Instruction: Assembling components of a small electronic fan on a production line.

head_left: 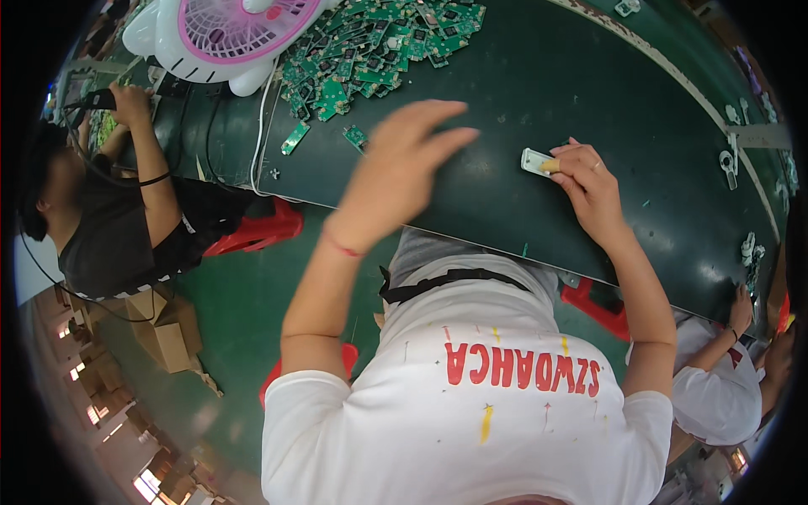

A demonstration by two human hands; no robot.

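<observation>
My right hand (596, 189) pinches a small white plastic shell (532, 162) above the dark green tabletop (505, 93). A yellow finger cot (550, 166) covers the fingertip at the shell's end. My left hand (396, 168) hovers to the left, slightly blurred, its thumb and fingers apart with nothing seen between them. Beside its wrist side lies a small green circuit board (354, 136), partly hidden by the hand. Another single circuit board (295, 138) lies farther left, near the table's edge.
A heap of green circuit boards (370, 50) covers the far left of the table. Beside it stands a white fan (181, 59) with a pink grille and a white cable (261, 126). Co-workers sit at left (126, 210) and right (707, 379). Red stools (261, 229) stand below.
</observation>
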